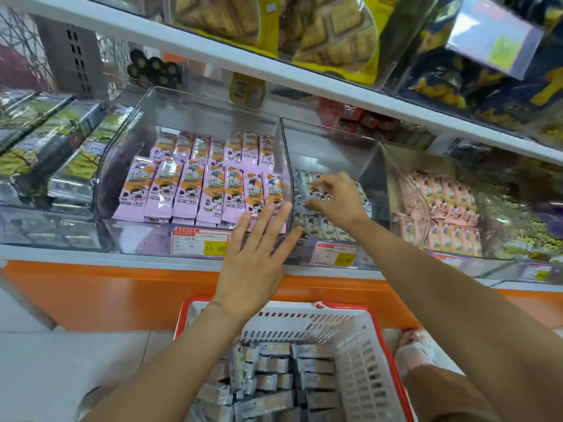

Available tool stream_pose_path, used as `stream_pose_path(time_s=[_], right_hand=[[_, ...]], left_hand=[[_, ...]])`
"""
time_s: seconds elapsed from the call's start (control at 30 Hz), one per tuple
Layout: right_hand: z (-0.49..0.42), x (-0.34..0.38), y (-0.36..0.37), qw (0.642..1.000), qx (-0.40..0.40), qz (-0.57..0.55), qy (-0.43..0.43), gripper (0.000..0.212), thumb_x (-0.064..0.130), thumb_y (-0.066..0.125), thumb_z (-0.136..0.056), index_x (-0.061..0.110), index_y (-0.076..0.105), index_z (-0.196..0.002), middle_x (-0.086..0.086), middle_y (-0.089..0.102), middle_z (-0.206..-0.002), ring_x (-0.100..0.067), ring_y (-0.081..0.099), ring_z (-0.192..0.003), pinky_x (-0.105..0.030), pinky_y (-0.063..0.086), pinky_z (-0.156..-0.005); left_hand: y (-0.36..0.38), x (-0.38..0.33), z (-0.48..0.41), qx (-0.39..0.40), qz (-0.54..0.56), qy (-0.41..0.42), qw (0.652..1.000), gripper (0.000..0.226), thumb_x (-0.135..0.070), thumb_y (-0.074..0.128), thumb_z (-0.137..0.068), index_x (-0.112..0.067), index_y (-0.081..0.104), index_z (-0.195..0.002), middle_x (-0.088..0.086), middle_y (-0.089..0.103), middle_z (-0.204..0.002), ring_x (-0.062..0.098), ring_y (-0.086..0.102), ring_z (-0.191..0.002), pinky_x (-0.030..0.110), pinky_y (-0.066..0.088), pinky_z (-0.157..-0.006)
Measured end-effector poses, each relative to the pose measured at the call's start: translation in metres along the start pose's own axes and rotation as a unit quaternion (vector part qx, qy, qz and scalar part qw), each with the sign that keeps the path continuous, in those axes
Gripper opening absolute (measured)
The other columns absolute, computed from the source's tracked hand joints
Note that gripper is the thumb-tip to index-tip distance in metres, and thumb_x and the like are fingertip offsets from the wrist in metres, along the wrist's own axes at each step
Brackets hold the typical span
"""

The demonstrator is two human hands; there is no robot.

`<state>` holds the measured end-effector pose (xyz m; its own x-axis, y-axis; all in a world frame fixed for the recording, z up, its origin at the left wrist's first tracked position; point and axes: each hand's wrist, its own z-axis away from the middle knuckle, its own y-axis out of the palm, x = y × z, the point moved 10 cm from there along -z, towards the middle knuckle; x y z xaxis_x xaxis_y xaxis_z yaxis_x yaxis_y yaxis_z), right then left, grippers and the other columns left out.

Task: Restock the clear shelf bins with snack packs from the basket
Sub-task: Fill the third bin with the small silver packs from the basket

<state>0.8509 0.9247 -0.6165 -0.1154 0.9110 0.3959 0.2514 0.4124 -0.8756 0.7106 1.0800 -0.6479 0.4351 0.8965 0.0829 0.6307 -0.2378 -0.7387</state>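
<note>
Your right hand (pixel 335 197) pinches a likely light, slick pack (pixel 316 194) in the middle bin (pixel 332 144), left hand (pixel 256 239) flat-fingered against its front; more fill the basket (pixel 359 345); grip mid-body.

right hand: the right hand (pixel 338 196) is inside the middle clear bin (pixel 329 147), thumb and curled fingers pinching a pale snack pack (pixel 316 194)
under the grip: more pale packs (pixel 327 228), lying in rows
left of the grip: left hand (pixel 259 254), fingers straight, flat on the bin's front corner; purple packs (pixel 195 190) next door
right of the grip: pink packs (pixel 441 208)
well below the grip: red-rimmed basket (pixel 365 336), silver packs (pixel 274 376) inside
</note>
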Motion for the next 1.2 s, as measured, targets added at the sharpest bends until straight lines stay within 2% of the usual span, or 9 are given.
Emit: stream_pose_path(time_s=[0.17,0.27,0.37,0.47,0.53,0.73,0.9,1.07,1.2], right_hand=[[0.042,0.023,-0.042,0.986,-0.034,-0.142,-0.083,0.016,0.018,0.076,-0.084,0.018,0.071,-0.1,0.001,0.057,-0.087,-0.003,0.051,-0.074,-0.015,0.041,-0.073],[0.08,0.033,-0.061,0.974,-0.041,-0.187,-0.125,0.01,0.013,0.071,-0.088,0.016,0.072,-0.098,-0.007,0.061,-0.084,-0.007,0.051,-0.07,-0.016,0.043,-0.067],[0.116,0.028,-0.072,0.965,-0.064,-0.209,-0.143,0.006,0.014,0.068,-0.09,0.015,0.072,-0.095,-0.006,0.063,-0.081,-0.012,0.055,-0.068,-0.024,0.048,-0.063],[0.149,0.003,-0.064,0.963,-0.057,-0.237,-0.112,0.007,0.019,0.066,-0.091,0.014,0.071,-0.089,-0.003,0.064,-0.079,-0.013,0.056,-0.067,-0.026,0.048,-0.062],[0.17,-0.018,-0.043,0.966,-0.025,-0.246,-0.083,0.004,0.017,0.067,-0.091,0.016,0.071,-0.089,-0.001,0.064,-0.08,-0.013,0.056,-0.067,-0.019,0.045,-0.063],[0.23,-0.084,0.069,0.97,0.151,-0.19,0.005,0.011,0.024,0.068,-0.09,0.016,0.071,-0.097,0.004,0.057,-0.08,-0.001,0.05,-0.065,-0.006,0.038,-0.071],[0.273,-0.116,0.148,0.957,0.265,-0.115,0.04,0.017,0.029,0.067,-0.09,0.022,0.068,-0.106,0.015,0.052,-0.088,-0.003,0.052,-0.076,-0.031,0.052,-0.077],[0.304,-0.119,0.207,0.929,0.357,-0.085,0.044,0.029,0.027,0.068,-0.091,0.019,0.062,-0.118,0.0,0.059,-0.107,-0.016,0.056,-0.09,-0.029,0.048,-0.079],[0.321,-0.121,0.246,0.916,0.401,-0.029,0.019,0.038,0.022,0.065,-0.091,0.014,0.057,-0.127,-0.008,0.053,-0.124,-0.025,0.052,-0.111,-0.035,0.045,-0.087]], left_hand=[[-0.005,-0.002,0.001,0.02,0.004,-0.013,1.0,0.087,-0.021,0.074,-0.074,-0.019,0.033,-0.151,0.014,0.018,-0.163,0.034,0.014,-0.151,0.053,0.003,-0.122],[-0.01,-0.016,0.012,0.009,0.007,-0.002,1.0,0.08,-0.023,0.062,-0.08,-0.015,0.031,-0.153,0.011,0.015,-0.163,0.032,0.008,-0.151,0.053,0.0,-0.121],[-0.011,-0.043,0.027,-0.001,0.035,0.047,0.998,0.06,-0.025,0.045,-0.083,-0.013,0.042,-0.142,0.008,0.035,-0.147,0.03,0.032,-0.137,0.051,0.018,-0.114],[0.001,-0.063,0.044,0.032,0.057,0.09,0.994,0.054,-0.025,0.058,-0.076,-0.014,0.048,-0.128,0.007,0.044,-0.129,0.029,0.042,-0.118,0.047,0.028,-0.102],[0.025,-0.071,0.058,0.105,0.059,0.107,0.987,0.068,-0.024,0.076,-0.068,-0.011,0.052,-0.13,0.01,0.051,-0.131,0.031,0.043,-0.121,0.047,0.029,-0.103],[0.097,-0.074,0.108,0.308,0.041,0.092,0.946,0.106,-0.035,0.091,-0.053,-0.005,0.046,-0.144,0.017,0.048,-0.146,0.035,0.038,-0.138,0.049,0.015,-0.116],[0.132,-0.066,0.133,0.35,0.032,0.075,0.933,0.111,-0.03,0.096,-0.044,0.001,0.049,-0.14,0.02,0.051,-0.143,0.037,0.049,-0.132,0.047,0.011,-0.115],[0.151,-0.051,0.154,0.354,0.03,0.073,0.932,0.097,-0.025,0.081,-0.06,-0.001,0.041,-0.146,0.017,0.045,-0.149,0.03,0.036,-0.143,0.047,0.009,-0.118],[0.157,-0.052,0.16,0.345,0.048,0.072,0.935,0.077,-0.023,0.035,-0.076,-0.002,0.03,-0.15,0.017,0.039,-0.153,0.029,0.02,-0.147,0.05,0.013,-0.118]])
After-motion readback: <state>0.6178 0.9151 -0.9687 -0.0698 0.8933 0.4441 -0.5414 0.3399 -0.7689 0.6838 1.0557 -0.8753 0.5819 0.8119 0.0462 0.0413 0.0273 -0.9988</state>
